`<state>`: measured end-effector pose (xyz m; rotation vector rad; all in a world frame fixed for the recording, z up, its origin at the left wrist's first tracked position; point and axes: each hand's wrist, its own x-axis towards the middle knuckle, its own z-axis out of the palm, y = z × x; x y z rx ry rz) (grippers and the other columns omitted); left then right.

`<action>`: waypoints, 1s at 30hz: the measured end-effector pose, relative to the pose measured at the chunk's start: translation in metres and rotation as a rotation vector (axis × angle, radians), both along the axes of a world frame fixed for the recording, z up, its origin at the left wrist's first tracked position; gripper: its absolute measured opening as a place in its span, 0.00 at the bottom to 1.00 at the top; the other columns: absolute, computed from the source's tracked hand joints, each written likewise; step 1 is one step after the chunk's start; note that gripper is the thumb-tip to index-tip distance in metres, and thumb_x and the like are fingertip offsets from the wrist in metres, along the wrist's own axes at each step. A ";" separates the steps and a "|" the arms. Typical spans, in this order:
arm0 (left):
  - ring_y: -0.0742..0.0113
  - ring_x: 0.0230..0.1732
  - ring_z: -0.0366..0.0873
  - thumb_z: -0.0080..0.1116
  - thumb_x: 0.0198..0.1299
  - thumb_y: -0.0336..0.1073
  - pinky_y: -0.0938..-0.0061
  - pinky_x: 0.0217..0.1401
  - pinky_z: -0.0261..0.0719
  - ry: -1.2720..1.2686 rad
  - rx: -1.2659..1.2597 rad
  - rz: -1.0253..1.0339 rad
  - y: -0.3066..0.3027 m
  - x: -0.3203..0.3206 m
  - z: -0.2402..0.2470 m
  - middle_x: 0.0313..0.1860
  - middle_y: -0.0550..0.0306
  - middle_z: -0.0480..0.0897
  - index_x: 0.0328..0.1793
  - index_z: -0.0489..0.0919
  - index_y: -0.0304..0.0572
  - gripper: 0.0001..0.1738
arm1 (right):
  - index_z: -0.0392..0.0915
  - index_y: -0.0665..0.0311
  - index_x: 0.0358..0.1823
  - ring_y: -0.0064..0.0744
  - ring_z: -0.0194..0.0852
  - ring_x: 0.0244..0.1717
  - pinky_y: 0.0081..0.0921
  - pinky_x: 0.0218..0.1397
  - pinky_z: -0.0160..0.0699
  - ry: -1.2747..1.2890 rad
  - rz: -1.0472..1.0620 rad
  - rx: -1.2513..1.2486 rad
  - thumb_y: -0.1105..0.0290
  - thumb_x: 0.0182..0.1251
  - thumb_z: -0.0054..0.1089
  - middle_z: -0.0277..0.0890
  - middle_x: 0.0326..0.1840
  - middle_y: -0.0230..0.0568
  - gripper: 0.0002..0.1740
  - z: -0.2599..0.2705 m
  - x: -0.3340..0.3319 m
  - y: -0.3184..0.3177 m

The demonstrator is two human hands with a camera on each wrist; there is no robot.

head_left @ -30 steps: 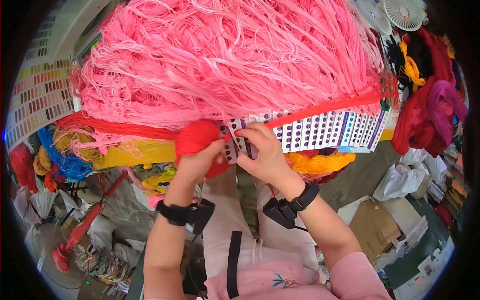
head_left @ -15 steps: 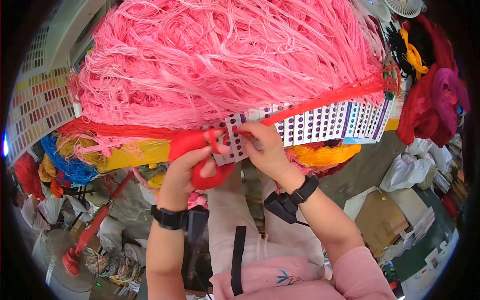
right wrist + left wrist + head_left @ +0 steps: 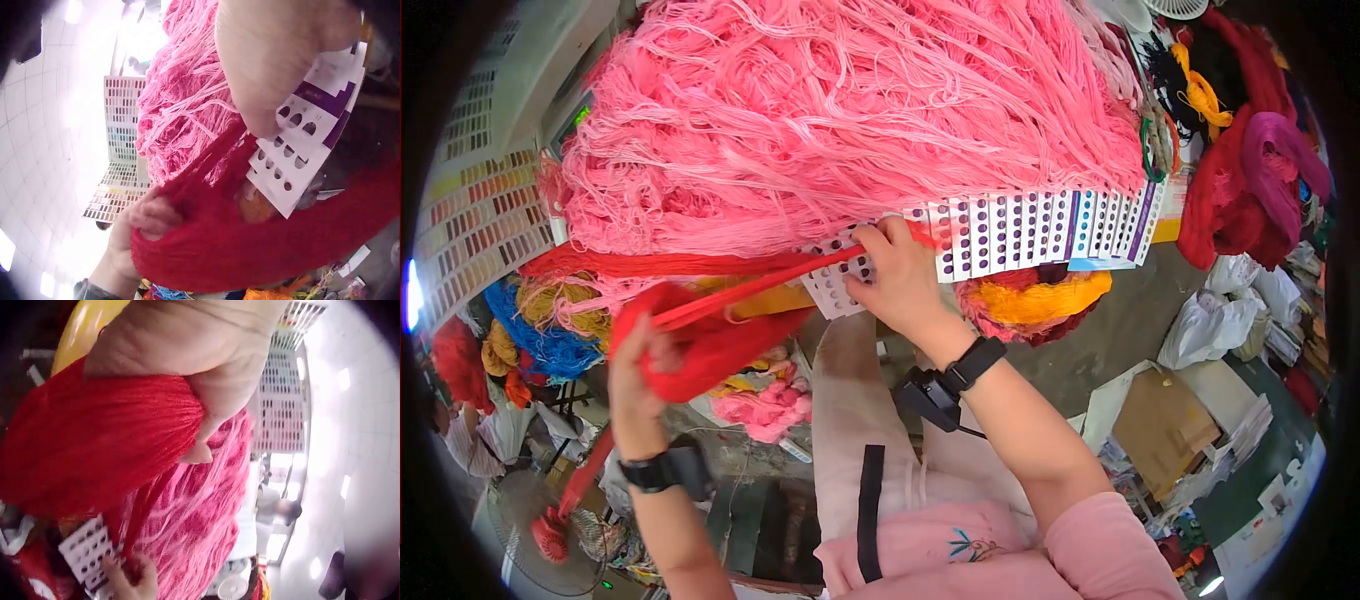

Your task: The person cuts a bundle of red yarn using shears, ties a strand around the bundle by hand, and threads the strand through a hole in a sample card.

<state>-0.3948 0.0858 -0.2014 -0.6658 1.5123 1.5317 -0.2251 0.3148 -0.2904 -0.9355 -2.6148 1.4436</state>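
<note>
A big loop of red thread [image 3: 740, 350] hangs from my left hand [image 3: 638, 375], whose fingers curl round it at the left. From there a taut red strand [image 3: 780, 277] runs to my right hand [image 3: 905, 280]. Its fingers pinch the strand beside a white punched card [image 3: 834, 292], with a short red end showing past the knuckles. In the left wrist view, the red skein [image 3: 106, 437] bunches tightly in the left hand. Close to the right hand in the right wrist view are the white punched cards [image 3: 290, 153], which partly hide its fingertips.
A large heap of pink thread [image 3: 850, 110] covers the work surface behind the hands. More punched cards [image 3: 1020, 235] stand in an overlapping row at right. Yellow-orange thread [image 3: 1035, 300] hangs below them. A fan [image 3: 550, 535] stands lower left; a cardboard box [image 3: 1160, 425] lies lower right.
The left hand has moved left and down, drawing the red loop out. The long red length at the right has been pulled leftward to a short end. The right hand stays near the cards.
</note>
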 end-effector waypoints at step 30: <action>0.62 0.52 0.67 0.42 0.56 0.48 0.69 0.54 0.64 -0.074 1.012 0.132 -0.051 0.108 0.155 0.57 0.47 0.64 0.60 0.57 0.30 0.32 | 0.75 0.70 0.28 0.14 0.63 0.15 0.10 0.18 0.61 0.167 -0.059 -1.169 0.75 0.53 0.52 0.68 0.14 0.30 0.05 0.253 -0.002 -0.140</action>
